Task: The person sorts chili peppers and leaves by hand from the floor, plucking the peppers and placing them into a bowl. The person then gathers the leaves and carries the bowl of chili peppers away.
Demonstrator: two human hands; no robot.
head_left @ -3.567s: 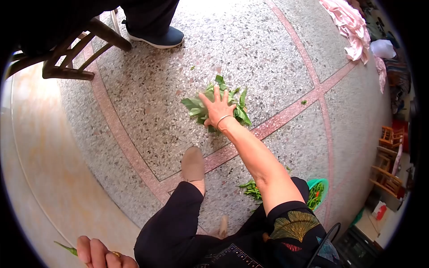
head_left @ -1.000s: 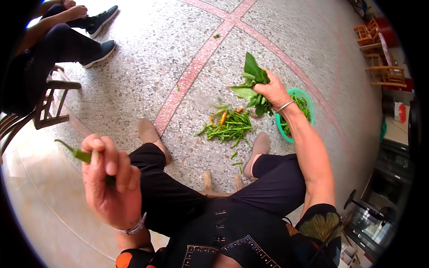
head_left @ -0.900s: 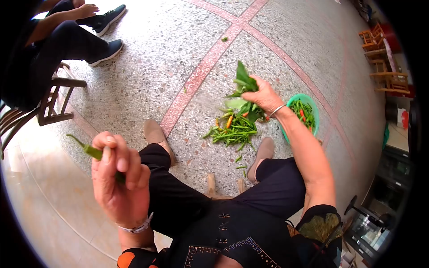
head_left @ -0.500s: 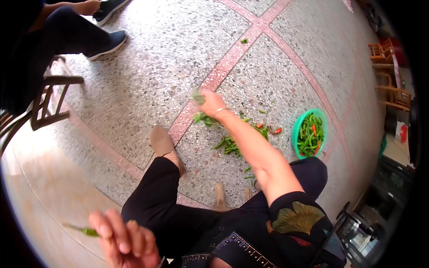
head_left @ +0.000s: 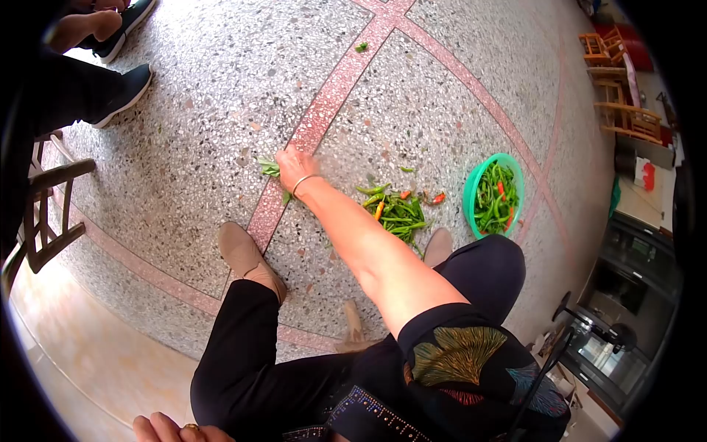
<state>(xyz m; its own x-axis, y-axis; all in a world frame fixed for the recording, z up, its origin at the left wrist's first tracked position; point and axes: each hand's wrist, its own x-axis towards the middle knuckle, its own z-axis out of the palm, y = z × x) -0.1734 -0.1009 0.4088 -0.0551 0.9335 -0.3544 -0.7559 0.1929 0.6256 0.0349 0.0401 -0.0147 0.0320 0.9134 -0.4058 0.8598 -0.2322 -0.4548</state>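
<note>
My right hand [head_left: 296,165] reaches down to the speckled floor, a bracelet on its wrist. Its fingers are closed on a bunch of green leaves [head_left: 269,167], which stick out past them; another leaf [head_left: 286,197] shows under the hand. To its right lies a loose pile of green chili peppers [head_left: 398,216], with a few orange and red ones. Only the curled fingers of my left hand [head_left: 173,431] show at the bottom edge, with a ring on one. What they hold is hidden below the frame.
A green plastic basket [head_left: 469,197] of chili peppers stands near my right knee. A small green scrap [head_left: 361,47] lies farther ahead. At the left are another person's shoe [head_left: 127,94] and a wooden stool [head_left: 62,177]. Wooden chairs [head_left: 630,121] stand far right.
My right hand has come down to the floor with the leaves. My left hand has dropped mostly out of view; the green chili pepper it held no longer shows. The view has shifted slightly.
</note>
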